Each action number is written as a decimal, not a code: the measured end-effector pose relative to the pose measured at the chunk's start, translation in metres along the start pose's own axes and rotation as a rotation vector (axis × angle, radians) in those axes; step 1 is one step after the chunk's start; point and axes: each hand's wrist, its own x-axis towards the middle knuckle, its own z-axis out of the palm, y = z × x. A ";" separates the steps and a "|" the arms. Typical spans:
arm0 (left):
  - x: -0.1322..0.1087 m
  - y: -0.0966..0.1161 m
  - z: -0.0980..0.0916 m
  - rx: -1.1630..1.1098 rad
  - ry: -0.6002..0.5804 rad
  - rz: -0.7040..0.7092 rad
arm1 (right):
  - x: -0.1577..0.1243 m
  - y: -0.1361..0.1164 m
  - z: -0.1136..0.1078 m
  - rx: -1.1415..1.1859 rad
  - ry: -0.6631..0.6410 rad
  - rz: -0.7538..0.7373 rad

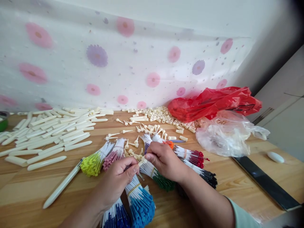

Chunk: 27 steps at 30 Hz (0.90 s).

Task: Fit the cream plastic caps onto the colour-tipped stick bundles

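My left hand (124,175) and my right hand (166,160) meet near the middle of the table, thumbs and forefingers closed on a small cream plastic piece (142,162). Fingers partly hide it. Around them lie banded bundles of thin white sticks with coloured ends, resembling pen refills: a light blue bundle (141,199), a dark blue bundle (116,213), a green bundle (162,179), a pink bundle (114,155) and a yellow-green bundle (92,163). Beyond my hands are loose cream cone-shaped tips (134,144). One assembled-looking white pen (62,183) rests at the left.
A heap of cream pen barrels (54,129) covers the left back. Slotted cream sleeves (161,114) spread along the wall. On the right are a red plastic bag (213,103), a clear plastic bag (223,134), a dark flat strip (266,182) and a white oval object (275,157).
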 end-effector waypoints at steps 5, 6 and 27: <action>0.001 -0.002 0.001 -0.031 -0.004 -0.024 | 0.000 0.000 -0.001 -0.078 -0.032 0.058; 0.001 -0.003 0.001 -0.036 -0.004 -0.018 | 0.000 0.000 -0.001 -0.057 -0.030 0.037; 0.002 -0.001 0.000 0.011 -0.006 -0.030 | 0.002 -0.001 0.000 -0.077 -0.063 0.062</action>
